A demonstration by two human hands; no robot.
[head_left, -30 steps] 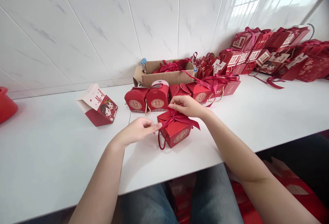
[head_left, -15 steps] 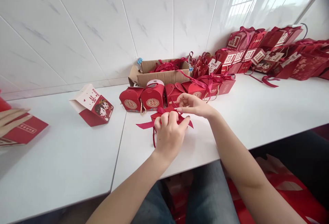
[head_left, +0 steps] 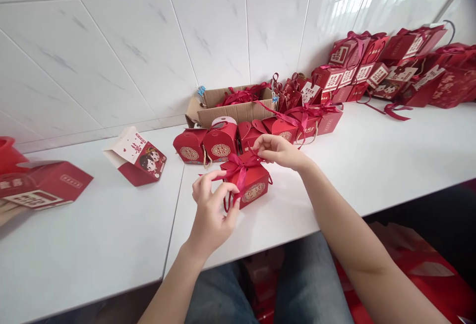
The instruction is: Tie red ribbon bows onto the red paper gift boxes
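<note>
White tiles (head_left: 208, 31) back the bench (head_left: 122, 244), where a red box (head_left: 255, 191) stands before a row of boxes (head_left: 221, 148), left hand (head_left: 213, 210) pinching its ribbon (head_left: 241, 178), right hand (head_left: 278, 152) seemingly pinching the ribbon's far side, so uneven tugging might loosen it.

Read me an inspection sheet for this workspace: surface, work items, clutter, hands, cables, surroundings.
Surface: white table, a seam across it.
Work items: red box with ribbon tied in a bow on top.
Clutter: row of red boxes, cardboard box holding ribbons, pile of boxes at right.
Hands: left hand pinching the ribbon's front tail; right hand at the bow's far side, grip unclear.
Cables: nothing seen for certain.
Surroundings: tiled wall behind; another person's hand at left, by a box.
</note>
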